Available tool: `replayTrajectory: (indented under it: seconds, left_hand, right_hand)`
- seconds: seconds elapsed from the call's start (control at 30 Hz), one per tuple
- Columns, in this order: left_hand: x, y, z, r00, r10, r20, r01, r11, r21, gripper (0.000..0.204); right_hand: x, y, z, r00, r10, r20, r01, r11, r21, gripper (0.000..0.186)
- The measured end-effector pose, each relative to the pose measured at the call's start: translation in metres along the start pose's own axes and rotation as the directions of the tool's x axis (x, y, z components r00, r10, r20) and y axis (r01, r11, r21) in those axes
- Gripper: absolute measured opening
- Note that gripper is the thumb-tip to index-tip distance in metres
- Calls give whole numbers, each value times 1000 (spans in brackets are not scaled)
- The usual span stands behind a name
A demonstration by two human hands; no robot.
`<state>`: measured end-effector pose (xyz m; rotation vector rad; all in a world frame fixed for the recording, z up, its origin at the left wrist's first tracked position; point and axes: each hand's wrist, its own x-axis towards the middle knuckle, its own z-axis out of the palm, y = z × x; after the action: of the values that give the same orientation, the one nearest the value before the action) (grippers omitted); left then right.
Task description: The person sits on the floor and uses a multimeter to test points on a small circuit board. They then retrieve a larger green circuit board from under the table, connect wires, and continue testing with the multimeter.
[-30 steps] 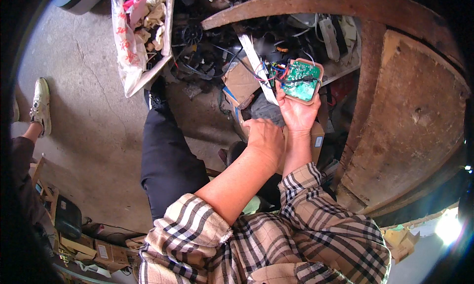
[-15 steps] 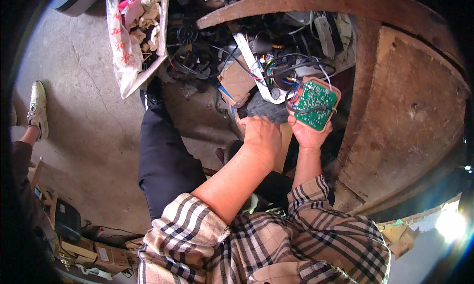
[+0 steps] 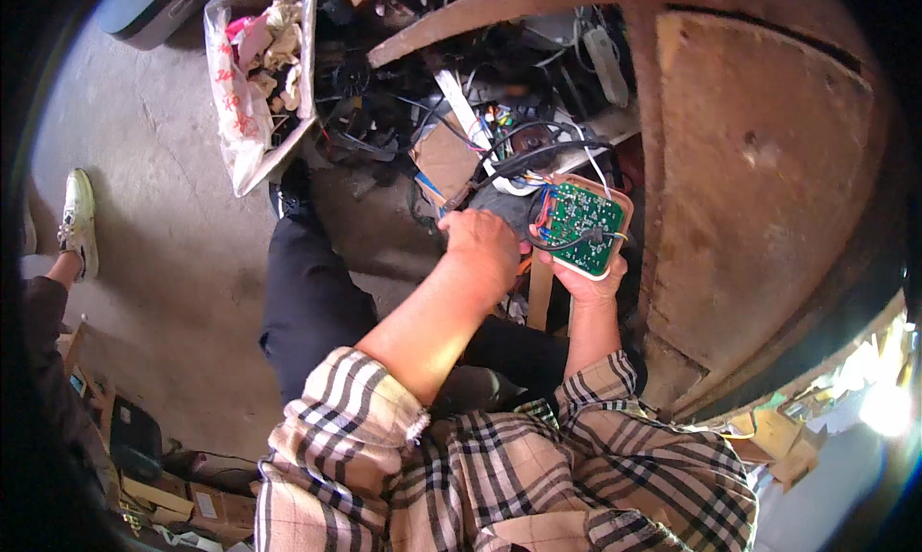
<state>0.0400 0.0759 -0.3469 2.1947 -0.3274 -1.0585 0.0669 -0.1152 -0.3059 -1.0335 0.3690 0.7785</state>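
My right hand [image 3: 588,281] grips a green circuit board [image 3: 582,228] seated in a shallow tan housing with rounded corners. Coloured wires run from the board's left edge, and a dark cable [image 3: 588,237] crosses its face. Just left of it is my left hand [image 3: 483,245], back upward, its fingers curled in. What those fingers hold, if anything, is hidden; a small orange-red bit shows beside the thumb side. Beyond my left hand lies a dark grey rounded thing [image 3: 509,204]. Past the board are a tangle of black cables [image 3: 552,154] and a white strip [image 3: 463,106].
A brown wooden chair-like frame [image 3: 759,168] stands close on the right, its curved rail arching over the far side. A white box [image 3: 309,62] holding crumpled paper is at far left. A cardboard piece [image 3: 447,158] lies ahead. Another person's shoe [image 3: 79,221] is at left.
The circuit board and my right hand have shifted left and slightly nearer, and the board has tilted. My left hand has moved a little left. The whole view has also shifted slightly.
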Motion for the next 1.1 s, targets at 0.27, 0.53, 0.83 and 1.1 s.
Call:
replayTrajectory:
  seconds: [0.27,0.53,0.83,1.1]
  left_hand:
    - [29,-13,-12,961,-112,252,91,991,95,33]
    - [65,-50,77,792,-302,530,185,947,262,45]
    - [21,-102,60,955,-278,-101,7,363,-932,49]
    - [-118,-6,-3,879,88,-469,-420,-324,-848,72]
  right_hand:
    - [-12,-6,-2,993,119,26,-122,982,147,106]
    - [-13,-1,-9,976,122,182,-175,932,316,99]
    - [-36,-9,17,911,-19,411,-153,911,383,91]
    - [-48,-9,22,735,-76,674,-198,926,321,91]
